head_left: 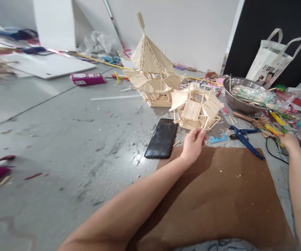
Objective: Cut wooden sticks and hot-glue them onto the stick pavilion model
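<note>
My left hand (pixel 193 144) is closed in a pinch, with a thin wooden stick (pixel 206 123) rising from its fingertips against the front of the smaller stick-built pavilion (pixel 192 107). That model has sloping roof panels and upright sticks around an open top. Behind it stands a taller stick-built pavilion (pixel 153 59) with a pointed roof. Over on the right, my right hand (pixel 289 142) is closed around the end of a yellow glue gun (pixel 272 130); a black cord loops below it. Most of its fingers are hard to make out.
A brown board (pixel 226 202) lies before me. Around it are a black phone (pixel 161 138), blue-handled cutters (pixel 247 141) and a blue plastic piece (pixel 217 138). A metal bowl (pixel 230 99) holds bagged sticks, near a white bag (pixel 269 62). A purple packet (pixel 87 78) lies left.
</note>
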{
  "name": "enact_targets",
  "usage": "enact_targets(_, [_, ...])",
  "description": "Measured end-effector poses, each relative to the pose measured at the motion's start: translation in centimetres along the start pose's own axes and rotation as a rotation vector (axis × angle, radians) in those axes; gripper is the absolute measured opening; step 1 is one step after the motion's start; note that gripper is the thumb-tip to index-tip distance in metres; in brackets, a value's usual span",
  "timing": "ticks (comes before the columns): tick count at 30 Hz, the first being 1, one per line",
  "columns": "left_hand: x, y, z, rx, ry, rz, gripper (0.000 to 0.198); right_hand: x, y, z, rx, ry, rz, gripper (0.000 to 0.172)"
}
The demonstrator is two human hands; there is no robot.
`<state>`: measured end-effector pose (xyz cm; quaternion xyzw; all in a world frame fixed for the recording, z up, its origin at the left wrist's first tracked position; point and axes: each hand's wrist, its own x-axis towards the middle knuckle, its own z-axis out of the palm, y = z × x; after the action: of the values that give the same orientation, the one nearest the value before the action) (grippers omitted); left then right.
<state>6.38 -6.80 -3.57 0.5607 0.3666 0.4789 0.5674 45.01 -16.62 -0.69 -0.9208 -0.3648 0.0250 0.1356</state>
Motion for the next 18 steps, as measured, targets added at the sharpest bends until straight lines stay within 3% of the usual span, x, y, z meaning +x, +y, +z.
enact_targets(5, [0.2,-0.5,0.0,-0.087,0.039,-0.002,0.028,-1.3,0.2,-1.7,0.064,0.006,-0.013,0.033])
enact_targets(8, [0.3,-0.4,-0.1,-0.120,0.046,-0.022,0.028,-3.1,-0.6,-2.5,0.188,0.224,0.005,0.023])
enact_targets(10, [0.3,-0.3,-0.1,-0.133,0.055,-0.030,0.028,-4.4,-2.0,-2.8,0.404,0.380,0.044,0.020])
enact_targets(11, [0.3,-0.2,-0.1,-0.141,0.058,-0.032,0.027,-5.0,-3.0,-3.0,0.550,0.400,0.045,0.021])
enact_targets(14, [0.4,-0.1,0.0,-0.161,0.065,-0.032,0.024,-6.5,-6.9,-3.9,0.863,0.355,-0.042,0.026])
enact_targets(18, [0.6,-0.1,-0.1,-0.162,0.072,-0.035,0.022,-8.2,-12.2,-5.5,1.102,-0.017,-0.287,0.023])
